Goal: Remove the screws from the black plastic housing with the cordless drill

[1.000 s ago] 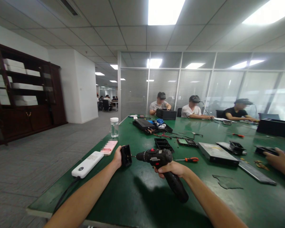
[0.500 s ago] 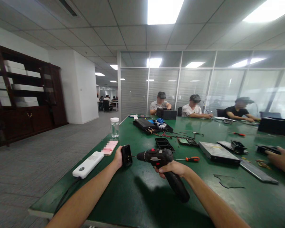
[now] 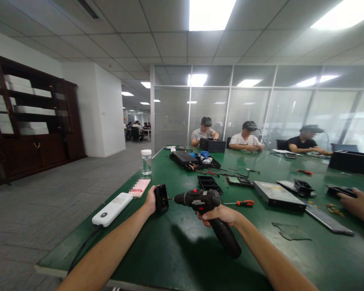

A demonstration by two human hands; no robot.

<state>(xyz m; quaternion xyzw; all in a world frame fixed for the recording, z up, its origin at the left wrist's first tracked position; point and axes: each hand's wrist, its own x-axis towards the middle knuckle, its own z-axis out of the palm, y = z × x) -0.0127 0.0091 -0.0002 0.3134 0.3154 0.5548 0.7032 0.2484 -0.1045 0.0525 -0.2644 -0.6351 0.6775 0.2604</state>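
Note:
My left hand (image 3: 151,200) grips a small black box-shaped part (image 3: 161,198) and holds it upright on the green table (image 3: 176,250). My right hand (image 3: 220,214) is wrapped round the handle of a black and red electric screwdriver (image 3: 206,208). Its bit points left and meets the side of the black part. Both forearms reach in from the bottom edge.
A white power bank (image 3: 111,208) with a cable and a pink phone (image 3: 138,188) lie left of my hand. A clear jar (image 3: 146,162), black trays (image 3: 209,184), an orange screwdriver (image 3: 241,203), an optical drive (image 3: 279,196) and loose parts lie beyond. Another person's hand (image 3: 356,201) rests at right; three people sit at the far end.

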